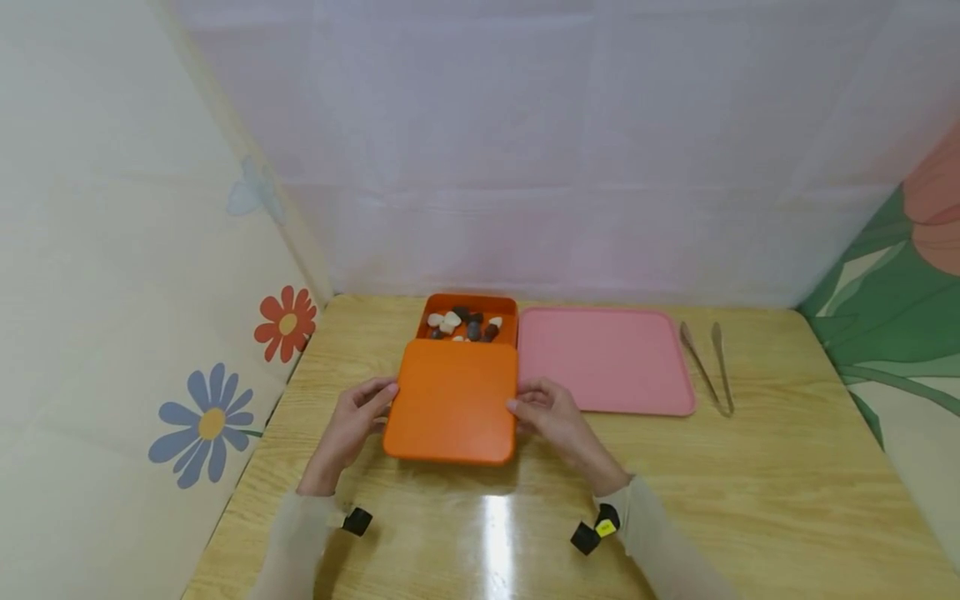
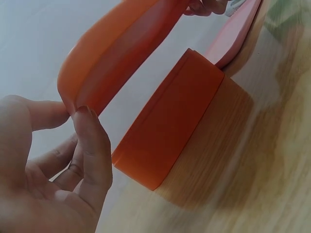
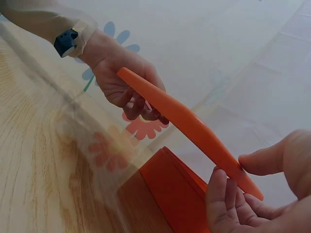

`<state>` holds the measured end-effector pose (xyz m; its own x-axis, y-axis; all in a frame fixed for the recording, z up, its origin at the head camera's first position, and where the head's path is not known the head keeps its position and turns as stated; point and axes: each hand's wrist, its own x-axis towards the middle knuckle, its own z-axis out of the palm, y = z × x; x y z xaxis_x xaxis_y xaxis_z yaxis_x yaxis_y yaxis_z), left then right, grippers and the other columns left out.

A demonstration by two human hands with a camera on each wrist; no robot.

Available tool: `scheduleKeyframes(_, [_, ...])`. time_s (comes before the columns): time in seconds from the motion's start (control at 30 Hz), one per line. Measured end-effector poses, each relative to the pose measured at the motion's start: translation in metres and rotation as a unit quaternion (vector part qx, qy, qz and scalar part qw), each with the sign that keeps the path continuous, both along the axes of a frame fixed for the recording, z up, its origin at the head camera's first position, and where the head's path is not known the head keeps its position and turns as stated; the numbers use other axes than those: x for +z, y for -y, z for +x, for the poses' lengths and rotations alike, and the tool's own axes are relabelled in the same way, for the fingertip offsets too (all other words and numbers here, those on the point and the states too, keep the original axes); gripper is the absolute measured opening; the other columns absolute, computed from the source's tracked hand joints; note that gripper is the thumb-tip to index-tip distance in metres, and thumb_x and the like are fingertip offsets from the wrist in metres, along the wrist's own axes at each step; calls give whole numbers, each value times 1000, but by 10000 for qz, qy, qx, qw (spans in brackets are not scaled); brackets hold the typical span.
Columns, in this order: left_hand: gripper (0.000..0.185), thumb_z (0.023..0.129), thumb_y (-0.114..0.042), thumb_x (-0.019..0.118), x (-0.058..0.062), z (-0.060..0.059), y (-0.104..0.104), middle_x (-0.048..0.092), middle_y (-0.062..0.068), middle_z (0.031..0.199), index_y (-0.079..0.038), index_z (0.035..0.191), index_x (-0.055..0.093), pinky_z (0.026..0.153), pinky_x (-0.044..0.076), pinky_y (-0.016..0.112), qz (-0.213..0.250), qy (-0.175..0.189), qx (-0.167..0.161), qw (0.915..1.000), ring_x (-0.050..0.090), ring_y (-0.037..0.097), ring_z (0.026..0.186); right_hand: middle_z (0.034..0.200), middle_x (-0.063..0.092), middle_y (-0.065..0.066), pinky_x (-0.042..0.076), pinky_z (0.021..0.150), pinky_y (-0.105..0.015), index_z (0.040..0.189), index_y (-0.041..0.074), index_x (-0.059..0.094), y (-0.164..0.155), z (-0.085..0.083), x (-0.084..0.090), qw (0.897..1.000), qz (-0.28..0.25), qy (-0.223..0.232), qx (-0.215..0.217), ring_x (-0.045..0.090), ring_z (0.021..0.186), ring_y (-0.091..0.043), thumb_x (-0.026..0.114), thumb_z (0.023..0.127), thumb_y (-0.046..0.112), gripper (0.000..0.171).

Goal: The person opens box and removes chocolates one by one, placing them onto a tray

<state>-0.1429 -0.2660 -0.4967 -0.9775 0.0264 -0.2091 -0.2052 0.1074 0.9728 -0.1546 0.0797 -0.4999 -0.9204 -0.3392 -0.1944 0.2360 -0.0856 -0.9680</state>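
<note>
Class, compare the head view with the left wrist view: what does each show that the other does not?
Only the head view shows the stones in the orange box and the blue flower. Only the left wrist view shows the box's near outer wall. Both show the orange lid, box, left hand, right hand, pink tray and wooden table.

A raised orange rounded-square lid (image 1: 452,402) bars the near side of the open orange box (image 1: 472,302); a pink rectangular tray (image 1: 606,360) crowds its right; wood-grain tabletop (image 1: 369,333) leaves passage left.
</note>
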Motion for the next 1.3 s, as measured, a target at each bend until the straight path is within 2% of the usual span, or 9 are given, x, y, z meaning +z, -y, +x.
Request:
scheduleKeyframes(0.23, [51, 111, -28, 61, -5, 5, 2, 76, -13, 107, 7, 148, 58, 71, 64, 30, 23, -105, 2, 9999, 76, 11, 89, 102, 68, -6, 64, 79, -31, 130, -12, 53, 2, 3, -4, 9998, -184, 2, 60, 69, 88, -14, 68, 101, 2, 35])
scheduleKeyframes(0.47, [47, 111, -35, 60, -9, 9, 5, 76, -10, 104, 3, 138, 65, 70, 65, 32, -128, 11, -3, 9999, 76, 13, 87, 100, 69, -6, 65, 77, -31, 125, -12, 54, 4, 5, -11, 9996, -238, -2, 123, 70, 86, -14, 68, 101, 0, 31])
scheduleKeyframes(0.67, [49, 111, -36, 60, -10, 13, 8, 75, -9, 104, 4, 139, 63, 71, 64, 32, -185, 84, -43, 9998, 76, 13, 86, 101, 71, -8, 66, 78, -34, 120, -8, 57, 5, 9, -17, 9996, -166, 179, 171, 73, 84, -16, 71, 101, 4, 28])
scheduleKeyframes(0.83, [49, 111, -33, 61, -11, 19, 10, 76, -8, 102, 6, 140, 62, 71, 64, 32, -276, 196, -74, 9994, 75, 13, 85, 95, 72, -6, 66, 73, -32, 115, -5, 58, 6, 12, -22, 9991, -171, 343, 208, 72, 76, -15, 71, 102, 7, 22])
scheduleKeyframes(0.97, [50, 111, -34, 60, -12, 22, 12, 75, -7, 106, 6, 142, 61, 71, 63, 32, -406, 210, -151, 9988, 75, 14, 87, 88, 71, -4, 64, 69, -30, 112, -5, 57, 6, 13, -24, 9989, -183, 341, 260, 69, 73, -15, 71, 102, 8, 22])
scheduleKeyframes(1.3, [51, 112, -35, 58, -18, 26, 14, 75, -2, 107, 5, 142, 62, 69, 63, 32, -400, 285, -292, 9984, 75, 17, 85, 84, 70, -5, 64, 68, -31, 112, -5, 57, 6, 19, -29, 9988, -75, 334, 337, 68, 73, -14, 70, 102, 7, 20])
